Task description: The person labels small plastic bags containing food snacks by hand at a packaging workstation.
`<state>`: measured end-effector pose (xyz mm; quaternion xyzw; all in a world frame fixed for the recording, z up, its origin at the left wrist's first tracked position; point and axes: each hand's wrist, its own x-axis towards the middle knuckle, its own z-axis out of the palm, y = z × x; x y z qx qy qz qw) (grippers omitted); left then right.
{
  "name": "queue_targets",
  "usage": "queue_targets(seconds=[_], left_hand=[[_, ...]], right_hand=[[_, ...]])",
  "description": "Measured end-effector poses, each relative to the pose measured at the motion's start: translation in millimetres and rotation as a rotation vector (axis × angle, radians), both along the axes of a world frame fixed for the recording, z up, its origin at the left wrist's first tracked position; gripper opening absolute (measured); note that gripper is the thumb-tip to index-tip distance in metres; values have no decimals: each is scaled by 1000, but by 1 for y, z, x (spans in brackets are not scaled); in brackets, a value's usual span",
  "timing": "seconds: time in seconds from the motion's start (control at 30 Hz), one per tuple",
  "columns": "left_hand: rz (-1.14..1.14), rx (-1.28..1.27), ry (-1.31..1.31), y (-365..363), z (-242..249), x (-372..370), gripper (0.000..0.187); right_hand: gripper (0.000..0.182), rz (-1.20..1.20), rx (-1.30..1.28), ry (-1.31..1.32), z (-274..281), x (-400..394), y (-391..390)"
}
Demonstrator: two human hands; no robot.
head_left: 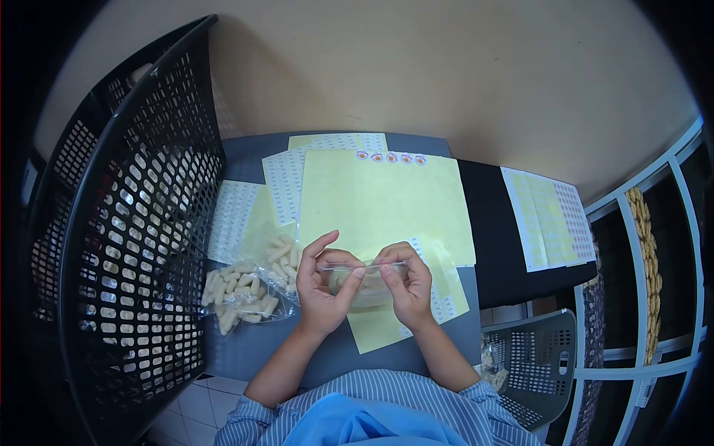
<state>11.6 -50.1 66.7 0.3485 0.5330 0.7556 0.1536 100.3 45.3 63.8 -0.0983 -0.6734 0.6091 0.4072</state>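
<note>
Tabletop: both hands (327, 286) (405, 286) pinch a snack-filled clear bag (366, 288).

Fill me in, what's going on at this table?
A person holds a small clear bag of pale snack sticks in both hands, left hand and right hand pinching its top edge over a yellow sticker sheet. Two more filled bags lie to the left on the grey table, beside a tall black basket. More label sheets lie to the right.
</note>
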Motion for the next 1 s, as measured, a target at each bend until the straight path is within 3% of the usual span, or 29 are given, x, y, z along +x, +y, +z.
queue_targets(seconds=[0.1,0.27,0.4,0.47,1.0], left_hand=[[-39,-10,-58,0,0,0,62],[-6,-18,87,1,-4,-4,71],[17,-11,59,0,-1,-2,71],[37,9,43,-1,0,-1,70],[29,-3,32,-1,3,-1,65]], right_hand=[[6,8,16,-18,1,1,0],[6,12,75,-30,1,2,-3],[5,15,85,7,-3,-1,-6],[6,11,-91,154,-7,-2,-9],[6,-1,20,95,-4,0,-4]])
